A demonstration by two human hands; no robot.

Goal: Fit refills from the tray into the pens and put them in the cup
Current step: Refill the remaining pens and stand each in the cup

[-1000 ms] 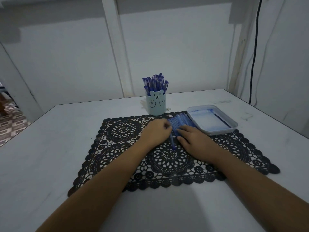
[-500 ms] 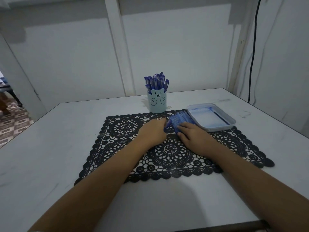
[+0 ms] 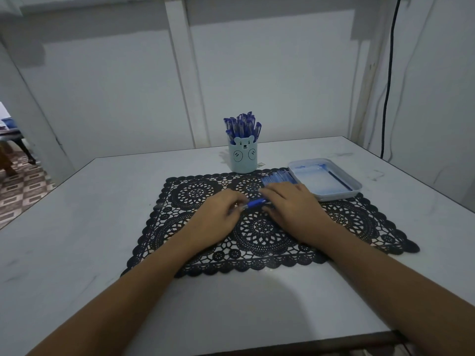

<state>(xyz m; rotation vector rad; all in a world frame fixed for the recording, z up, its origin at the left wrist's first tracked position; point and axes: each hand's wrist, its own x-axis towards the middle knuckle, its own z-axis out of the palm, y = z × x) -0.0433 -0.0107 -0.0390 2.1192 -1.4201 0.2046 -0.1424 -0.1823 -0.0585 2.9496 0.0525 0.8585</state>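
Two bare forearms reach in from the near edge over the pale tabletop point(image 3: 77, 227). Both grips sit over a black lace mat point(image 3: 257, 235).

Left grip point(image 3: 218, 211): fingers curled, pinching the near-left end of a blue pen point(image 3: 254, 202). Right grip point(image 3: 290, 204): fingers lie over the pen's other end with the thumb below it, so it is clamped on the same pen. The pen lies roughly level, bridging the small gap between the two grips, just above the mat.

Just beyond the right grip's fingertips, a pile of blue pens point(image 3: 277, 179) lies on the mat, partly hidden by the fingers. Touching that pile, to the right of and beyond the right grip, is a shallow white tray point(image 3: 357, 187), its floor stained blue. One dark refill point(image 3: 339, 179) lies along the tray's right side.

Beyond the gap between the grips, at the mat's far edge, stands a light blue bear-face cup point(image 3: 243, 158), upright and packed with capped blue pens point(image 3: 243, 124).

Far back is a white wall, with a black cable point(image 3: 388, 86) hanging at the right.
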